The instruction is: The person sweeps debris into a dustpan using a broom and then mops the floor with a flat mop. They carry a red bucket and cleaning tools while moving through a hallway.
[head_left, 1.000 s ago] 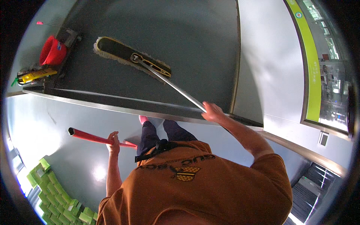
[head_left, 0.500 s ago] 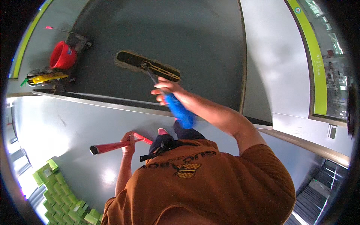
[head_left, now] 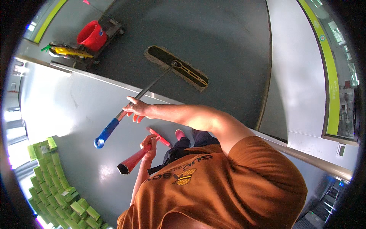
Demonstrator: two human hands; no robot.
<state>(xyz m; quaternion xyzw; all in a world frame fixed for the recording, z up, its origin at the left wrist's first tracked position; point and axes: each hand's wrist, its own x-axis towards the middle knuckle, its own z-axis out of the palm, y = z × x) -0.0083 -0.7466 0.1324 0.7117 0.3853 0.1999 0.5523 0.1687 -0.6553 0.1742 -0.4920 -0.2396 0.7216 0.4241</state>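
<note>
My right hand (head_left: 136,108) is round the pole of a dust mop (head_left: 159,78), just above its blue grip, some fingers partly straightened. The mop's wide flat head (head_left: 178,65), with a pale fringe, lies on the dark floor ahead. The blue grip (head_left: 106,133) points toward the lower left. In my left hand (head_left: 149,144) is a red pole (head_left: 133,159), its black-ended top tilted toward me. A red bar (head_left: 159,136) shows low down beyond that hand, by my pink shoe; whether it joins the pole is unclear.
At the far left a red bucket (head_left: 92,36) stands on a low trolley (head_left: 114,28), beside a folded yellow item (head_left: 70,51). A metal strip (head_left: 99,78) crosses the floor. Green boxes (head_left: 53,183) are stacked at the lower left. A pale wall (head_left: 301,76) rises on the right.
My right hand has moved left and the mop's pole has swung, its blue grip now toward the lower left. The view has shifted; my left hand keeps the red pole, its top turned nearer me.
</note>
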